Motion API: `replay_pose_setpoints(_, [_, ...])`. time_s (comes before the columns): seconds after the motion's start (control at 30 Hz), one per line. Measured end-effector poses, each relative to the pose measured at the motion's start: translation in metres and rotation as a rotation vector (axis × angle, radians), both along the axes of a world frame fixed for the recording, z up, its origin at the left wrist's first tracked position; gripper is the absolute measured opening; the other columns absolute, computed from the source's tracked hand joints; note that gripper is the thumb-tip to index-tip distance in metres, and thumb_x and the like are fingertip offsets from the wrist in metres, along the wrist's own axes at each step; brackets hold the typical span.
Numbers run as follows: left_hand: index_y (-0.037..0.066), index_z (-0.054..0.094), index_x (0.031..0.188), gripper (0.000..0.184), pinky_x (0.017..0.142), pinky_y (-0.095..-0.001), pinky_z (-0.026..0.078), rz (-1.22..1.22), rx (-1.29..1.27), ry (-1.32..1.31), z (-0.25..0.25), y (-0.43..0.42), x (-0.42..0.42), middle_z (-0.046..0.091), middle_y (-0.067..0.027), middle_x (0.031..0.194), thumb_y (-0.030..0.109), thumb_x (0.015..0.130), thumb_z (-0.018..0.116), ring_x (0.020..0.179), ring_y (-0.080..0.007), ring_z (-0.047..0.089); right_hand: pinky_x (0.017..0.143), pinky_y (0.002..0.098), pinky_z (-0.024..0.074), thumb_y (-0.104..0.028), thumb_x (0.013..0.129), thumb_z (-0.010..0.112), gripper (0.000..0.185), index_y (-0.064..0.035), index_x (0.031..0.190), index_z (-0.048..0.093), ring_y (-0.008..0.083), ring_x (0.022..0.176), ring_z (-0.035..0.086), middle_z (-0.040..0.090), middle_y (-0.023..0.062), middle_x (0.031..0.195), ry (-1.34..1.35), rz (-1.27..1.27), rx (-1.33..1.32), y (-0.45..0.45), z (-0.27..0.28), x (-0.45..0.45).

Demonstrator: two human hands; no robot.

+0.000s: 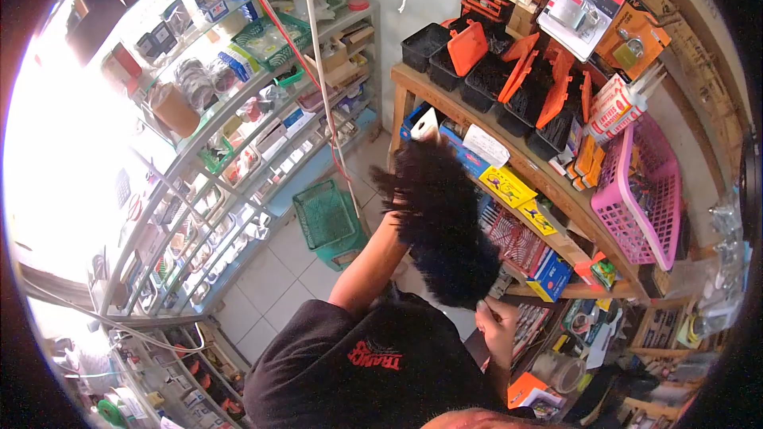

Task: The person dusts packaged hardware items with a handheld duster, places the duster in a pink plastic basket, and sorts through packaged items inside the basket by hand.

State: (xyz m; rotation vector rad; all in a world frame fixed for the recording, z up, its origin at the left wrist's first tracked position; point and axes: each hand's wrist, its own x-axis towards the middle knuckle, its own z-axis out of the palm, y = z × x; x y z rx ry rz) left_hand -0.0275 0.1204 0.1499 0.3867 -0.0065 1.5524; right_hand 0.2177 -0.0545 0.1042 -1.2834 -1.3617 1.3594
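Note:
A black, fluffy feather duster (449, 230) is held out in front of my chest, over the floor and beside the wooden shelf. At its lower end my right hand (497, 324) is closed with curled fingers, gripping the duster there; no handle shows. My left hand (395, 205) reaches up to the duster's upper left side. Dark feathers cover most of it, so its fingers are hidden and I cannot tell their grip.
On the wooden shelf (477, 115) are black bins with orange lids (467, 48). Packaged padlocks (574, 12) hang above, near a pink basket (640, 191). Stocked glass shelves (238, 103) line the left. A green basket (326, 214) stands on the tiled floor (262, 302); cords (318, 56) hang nearby.

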Motion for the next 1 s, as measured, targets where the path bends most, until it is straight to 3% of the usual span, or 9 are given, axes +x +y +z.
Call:
replay_pose_setpoints(0.2, [-0.001, 0.047, 0.135, 0.08, 0.097, -0.0512, 0.047, 0.057, -0.249, -0.137, 0.016, -0.007, -0.005, 0.054, -0.0246, 0.131, 0.065, 0.092, 0.038, 0.116, -0.0348, 0.057, 0.044, 0.0233, 0.0262, -0.013, 0.095, 0.055, 0.036, -0.0069, 0.061, 0.043, 0.0033, 0.047, 0.036, 0.039, -0.005, 0.054, -0.078, -0.123, 0.029, 0.012, -0.003, -0.007])
replay_pose_setpoints(0.33, [-0.001, 0.037, 0.142, 0.091, 0.106, -0.0538, 0.038, -0.111, 0.353, -0.084, -0.008, 0.011, -0.01, 0.048, -0.0243, 0.138, 0.073, 0.088, 0.036, 0.119, -0.0432, 0.053, 0.045, 0.0226, 0.0252, -0.013, 0.095, 0.056, 0.035, -0.0063, 0.062, 0.045, 0.0022, 0.049, 0.036, 0.04, -0.0063, 0.054, -0.11, 0.0, -0.018, 0.015, -0.005, -0.005])
replay_pose_setpoints(0.43, [0.002, 0.024, 0.148, 0.098, 0.101, -0.0615, 0.039, 0.113, -0.167, -0.137, 0.006, 0.005, 0.002, 0.046, -0.0296, 0.137, 0.076, 0.086, 0.035, 0.118, -0.051, 0.051, 0.045, 0.0234, 0.0247, -0.013, 0.095, 0.056, 0.034, -0.0053, 0.063, 0.046, 0.002, 0.05, 0.035, 0.039, -0.0062, 0.055, -0.097, -0.045, 0.045, 0.019, -0.006, -0.005])
replay_pose_setpoints(0.57, [0.003, 0.033, 0.146, 0.095, 0.108, -0.0536, 0.036, -0.235, 0.478, -0.082, -0.022, 0.031, 0.002, 0.044, -0.0234, 0.142, 0.077, 0.086, 0.03, 0.126, -0.0427, 0.048, 0.047, 0.0244, 0.0235, -0.013, 0.094, 0.057, 0.032, -0.0024, 0.066, 0.046, 0.0022, 0.054, 0.033, 0.037, -0.0065, 0.057, -0.106, 0.05, 0.057, 0.023, -0.005, -0.007])
replay_pose_setpoints(0.6, [0.005, 0.044, 0.14, 0.085, 0.108, -0.0426, 0.04, -0.153, 0.391, 0.065, -0.005, 0.018, 0.002, 0.05, -0.0143, 0.138, 0.072, 0.09, 0.031, 0.122, -0.0292, 0.055, 0.048, 0.0246, 0.0238, -0.011, 0.094, 0.057, 0.029, -0.0004, 0.069, 0.047, 0.0023, 0.057, 0.032, 0.036, -0.0068, 0.06, -0.086, -0.007, 0.061, 0.025, -0.005, -0.006])
replay_pose_setpoints(0.73, [0.006, 0.041, 0.142, 0.076, 0.109, -0.0415, 0.037, 0.124, -0.24, 0.154, -0.001, -0.002, 0.038, 0.044, -0.0119, 0.145, 0.064, 0.095, 0.032, 0.125, -0.0302, 0.051, 0.051, 0.0244, 0.0282, -0.012, 0.094, 0.06, 0.023, 0.0027, 0.076, 0.054, 0.0026, 0.062, 0.035, 0.042, -0.0067, 0.064, -0.053, -0.035, 0.004, 0.027, -0.023, 0.0])
replay_pose_setpoints(0.83, [0.007, 0.043, 0.141, 0.069, 0.11, -0.0427, 0.035, -0.234, -0.162, 0.488, -0.155, -0.011, 0.078, 0.048, -0.0083, 0.141, 0.059, 0.096, 0.034, 0.126, -0.0262, 0.048, 0.052, 0.024, 0.032, -0.016, 0.094, 0.062, 0.023, 0.0028, 0.082, 0.058, 0.0024, 0.064, 0.039, 0.047, -0.0059, 0.066, -0.03, -0.032, -0.038, 0.029, -0.024, 0.002])
replay_pose_setpoints(0.9, [0.007, 0.044, 0.139, 0.065, 0.108, -0.0433, 0.037, -0.378, -0.397, -0.085, -0.15, -0.028, 0.102, 0.051, -0.0095, 0.136, 0.056, 0.097, 0.032, 0.122, -0.0271, 0.051, 0.052, 0.0243, 0.0331, -0.018, 0.095, 0.061, 0.024, 0.0023, 0.083, 0.059, 0.0024, 0.063, 0.04, 0.048, -0.0053, 0.065, -0.028, -0.156, -0.036, 0.031, -0.041, 0.011])
replay_pose_setpoints(1.0, [0.007, 0.046, 0.137, 0.063, 0.105, -0.044, 0.04, -0.377, -0.199, -0.013, -0.103, -0.037, 0.101, 0.055, -0.0109, 0.132, 0.054, 0.098, 0.032, 0.118, -0.0284, 0.053, 0.052, 0.0246, 0.0351, -0.019, 0.097, 0.059, 0.025, 0.0018, 0.083, 0.061, 0.0031, 0.061, 0.042, 0.048, -0.0048, 0.063, 0.061, -0.056, -0.152, 0.03, -0.056, 0.028])
